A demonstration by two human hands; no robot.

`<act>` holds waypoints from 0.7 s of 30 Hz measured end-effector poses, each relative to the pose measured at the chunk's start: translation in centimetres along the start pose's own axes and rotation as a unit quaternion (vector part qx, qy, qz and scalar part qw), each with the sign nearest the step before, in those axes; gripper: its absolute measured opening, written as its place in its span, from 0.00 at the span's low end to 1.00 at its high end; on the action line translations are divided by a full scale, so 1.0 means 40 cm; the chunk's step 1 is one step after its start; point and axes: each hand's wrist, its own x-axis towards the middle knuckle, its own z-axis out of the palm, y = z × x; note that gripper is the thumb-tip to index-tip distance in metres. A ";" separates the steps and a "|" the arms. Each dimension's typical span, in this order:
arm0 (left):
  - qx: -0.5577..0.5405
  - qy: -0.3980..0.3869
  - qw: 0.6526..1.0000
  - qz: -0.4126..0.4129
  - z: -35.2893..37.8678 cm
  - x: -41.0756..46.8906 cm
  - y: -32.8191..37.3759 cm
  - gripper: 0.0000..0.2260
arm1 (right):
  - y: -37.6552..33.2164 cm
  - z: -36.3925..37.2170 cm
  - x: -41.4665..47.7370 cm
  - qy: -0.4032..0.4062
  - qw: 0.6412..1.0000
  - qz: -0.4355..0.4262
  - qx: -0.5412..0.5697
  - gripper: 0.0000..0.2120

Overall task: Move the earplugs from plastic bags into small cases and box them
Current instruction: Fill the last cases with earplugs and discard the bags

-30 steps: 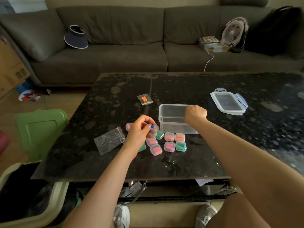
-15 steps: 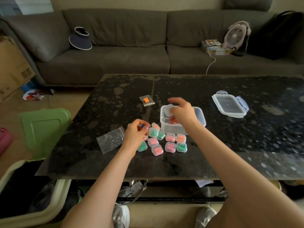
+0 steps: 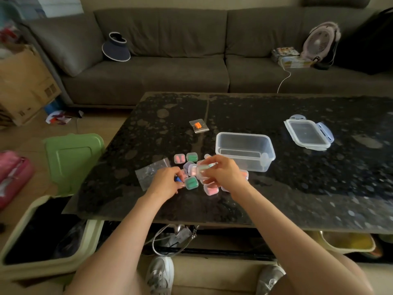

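I read left hand pinching blue earplug, right hand curled round small clear case, both over case cluster on table. Foam likely soft, featherlight; case stiff, slick, so I'd hold by side edges. Open box just beyond.

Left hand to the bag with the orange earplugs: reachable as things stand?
Probably yes on path: the bag lies alone on bare table beyond the small cases, nothing over it. But the left hand pinches a blue earplug, so it isn't free.
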 end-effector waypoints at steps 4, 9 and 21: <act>0.046 -0.030 0.998 0.028 0.018 -0.021 -0.018 0.05 | 0.001 0.015 0.001 -0.015 0.999 -0.011 -0.040 0.09; 0.017 -0.016 1.000 0.007 0.014 -0.023 -0.043 0.12 | -0.005 0.032 0.000 -0.032 0.999 -0.016 -0.036 0.08; 0.019 0.015 1.000 0.005 0.018 -0.018 -0.047 0.16 | -0.008 0.038 0.011 -0.043 0.997 -0.004 -0.057 0.08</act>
